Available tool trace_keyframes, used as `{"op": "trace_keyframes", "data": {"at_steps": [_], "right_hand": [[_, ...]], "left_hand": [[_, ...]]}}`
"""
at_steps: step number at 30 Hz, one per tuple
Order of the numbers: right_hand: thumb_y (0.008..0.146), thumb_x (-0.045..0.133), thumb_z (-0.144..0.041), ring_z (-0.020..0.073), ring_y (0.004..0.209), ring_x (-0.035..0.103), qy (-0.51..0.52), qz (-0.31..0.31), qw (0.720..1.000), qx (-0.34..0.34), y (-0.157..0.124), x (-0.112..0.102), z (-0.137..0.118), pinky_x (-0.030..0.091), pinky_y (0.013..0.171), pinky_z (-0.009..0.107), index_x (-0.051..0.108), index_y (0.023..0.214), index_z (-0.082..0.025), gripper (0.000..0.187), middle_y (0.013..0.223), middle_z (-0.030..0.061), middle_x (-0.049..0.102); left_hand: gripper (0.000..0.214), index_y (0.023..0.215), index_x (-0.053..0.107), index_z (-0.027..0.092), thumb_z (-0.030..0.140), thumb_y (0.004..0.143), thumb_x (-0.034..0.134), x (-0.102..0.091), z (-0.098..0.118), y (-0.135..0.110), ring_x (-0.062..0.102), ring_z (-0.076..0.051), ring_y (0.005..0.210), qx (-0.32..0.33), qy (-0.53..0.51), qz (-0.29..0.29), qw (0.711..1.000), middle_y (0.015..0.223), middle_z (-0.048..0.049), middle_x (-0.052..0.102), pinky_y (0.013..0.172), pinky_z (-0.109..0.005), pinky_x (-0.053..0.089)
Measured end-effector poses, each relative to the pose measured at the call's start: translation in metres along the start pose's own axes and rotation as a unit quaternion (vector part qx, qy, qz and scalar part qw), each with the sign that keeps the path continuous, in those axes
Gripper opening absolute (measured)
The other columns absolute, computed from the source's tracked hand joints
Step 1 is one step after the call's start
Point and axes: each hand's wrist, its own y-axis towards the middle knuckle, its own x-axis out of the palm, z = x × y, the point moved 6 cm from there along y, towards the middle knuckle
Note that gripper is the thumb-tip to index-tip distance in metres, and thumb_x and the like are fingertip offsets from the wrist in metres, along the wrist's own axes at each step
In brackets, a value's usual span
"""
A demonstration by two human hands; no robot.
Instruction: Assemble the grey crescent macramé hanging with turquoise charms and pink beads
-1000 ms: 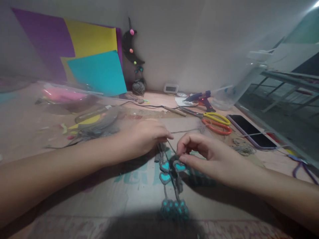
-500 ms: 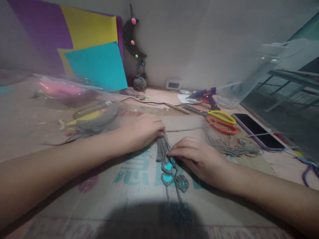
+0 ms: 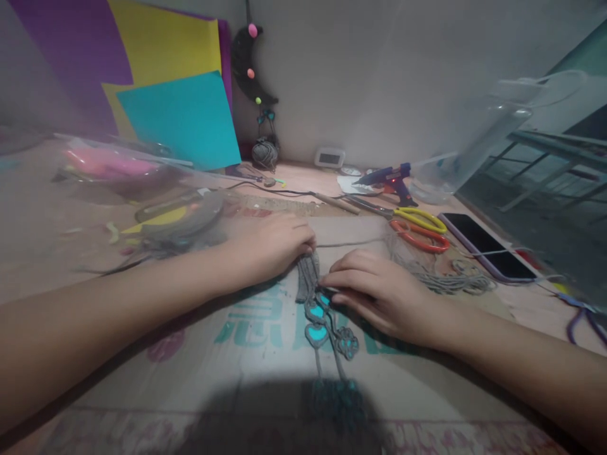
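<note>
My left hand [image 3: 288, 243] is closed, fingertips pinching the upper end of a grey cord strip [image 3: 308, 278] that lies on printed cardboard [image 3: 199, 373]. From the strip run grey cords bearing turquoise pieces edged in grey [image 3: 316, 335] and a grey-and-turquoise flower [image 3: 348, 342]. My right hand [image 3: 374, 294] comes in from the right, its thumb and fingertips together at the strip's lower end, on a cord with a turquoise piece. What exactly lies between those fingertips is partly hidden. Farther turquoise pieces [image 3: 334, 398] sit in the dark shadow near me.
Scissors with yellow and orange handles [image 3: 420, 227], a bundle of grey cord [image 3: 455, 278] and a phone [image 3: 488, 246] lie at the right. Behind them stands a blue glue gun [image 3: 393, 180] with a red light. Clear plastic bags [image 3: 128, 164] fill the left side.
The whole view has shifted slightly. My right fingertips have moved a little along the cord by the strip's lower end; my left hand keeps its pinch.
</note>
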Motion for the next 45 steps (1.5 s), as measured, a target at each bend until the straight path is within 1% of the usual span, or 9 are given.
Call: {"op": "trace_keyframes", "data": {"at_steps": [4,7,13,19,23,29,35,39,45], "right_hand": [[0.092,0.062,-0.043,0.021,0.1,0.057,0.065,-0.029,0.995,0.067,0.002,0.001,-0.006,0.048,0.089,0.035,0.064,0.114,-0.014,0.037,0.104,0.0106,0.064],[0.094,0.059,-0.039,0.0206,0.098,0.057,0.066,-0.036,0.994,0.08,0.002,0.003,-0.009,0.048,0.088,0.036,0.066,0.107,-0.015,0.029,0.103,0.0105,0.063],[0.096,0.056,-0.028,0.0199,0.094,0.058,0.02,0.005,0.999,0.026,0.0,0.001,-0.014,0.048,0.086,0.035,0.068,0.103,-0.011,0.022,0.099,0.0118,0.065],[0.095,0.057,-0.024,0.0198,0.091,0.059,0.008,0.01,1.0,-0.01,0.0,0.005,-0.018,0.048,0.086,0.037,0.069,0.105,-0.009,0.022,0.097,0.0124,0.067],[0.095,0.056,-0.026,0.0201,0.091,0.06,0.006,0.014,1.0,-0.007,0.001,0.005,-0.017,0.049,0.085,0.037,0.07,0.103,-0.009,0.023,0.096,0.013,0.067],[0.096,0.054,-0.027,0.0202,0.092,0.06,0.001,0.004,1.0,0.002,0.0,0.006,-0.016,0.05,0.087,0.038,0.069,0.105,-0.012,0.023,0.098,0.0125,0.067],[0.096,0.054,-0.026,0.0203,0.092,0.06,0.001,0.001,1.0,0.003,0.001,0.006,-0.015,0.049,0.087,0.038,0.069,0.105,-0.013,0.021,0.098,0.0117,0.067],[0.096,0.055,-0.026,0.0201,0.091,0.06,0.002,0.004,1.0,0.001,0.001,0.004,-0.017,0.049,0.086,0.037,0.069,0.104,-0.011,0.022,0.097,0.0123,0.067],[0.096,0.056,-0.024,0.0189,0.09,0.06,0.009,0.01,1.0,-0.011,0.0,0.005,-0.017,0.048,0.087,0.036,0.069,0.102,-0.012,0.019,0.095,0.0112,0.068]], "left_hand": [[0.012,0.09,0.067,0.015,0.018,0.093,0.055,0.001,0.001,-0.001,0.061,-0.023,0.088,-0.002,-0.002,0.002,1.0,0.09,-0.005,0.07,0.08,-0.034,0.043],[0.012,0.09,0.067,0.016,0.018,0.093,0.056,0.002,0.001,-0.001,0.06,-0.022,0.088,0.007,0.0,0.007,1.0,0.09,-0.0049,0.069,0.08,-0.034,0.043],[0.012,0.091,0.068,0.017,0.019,0.093,0.056,0.004,0.002,-0.001,0.059,-0.021,0.087,0.041,0.006,0.022,0.999,0.091,-0.0042,0.068,0.08,-0.033,0.042],[0.016,0.094,0.069,0.016,0.019,0.094,0.054,0.003,0.005,0.0,0.06,-0.022,0.086,0.051,0.033,0.002,0.998,0.091,-0.0058,0.069,0.081,-0.035,0.043],[0.018,0.091,0.069,0.015,0.022,0.094,0.052,0.0,0.006,0.003,0.061,-0.023,0.088,0.013,0.019,-0.037,0.999,0.091,-0.0064,0.07,0.082,-0.035,0.043],[0.017,0.101,0.065,0.018,0.022,0.087,0.056,-0.005,-0.009,0.003,0.063,-0.018,0.082,-0.097,-0.135,-0.043,0.985,0.092,-0.0033,0.07,0.072,-0.029,0.046],[0.024,0.107,0.065,0.019,0.026,0.088,0.052,-0.006,-0.015,0.002,0.066,-0.018,0.093,-0.124,-0.215,-0.047,0.968,0.103,-0.0042,0.072,0.083,-0.03,0.049],[0.024,0.104,0.066,0.018,0.031,0.086,0.056,-0.005,-0.013,0.002,0.064,-0.018,0.085,-0.126,-0.198,-0.034,0.971,0.094,-0.0039,0.071,0.076,-0.03,0.048],[0.016,0.097,0.067,0.017,0.024,0.085,0.058,-0.003,-0.008,0.002,0.062,-0.017,0.079,-0.098,-0.176,-0.004,0.979,0.086,-0.003,0.069,0.072,-0.029,0.046]]}}
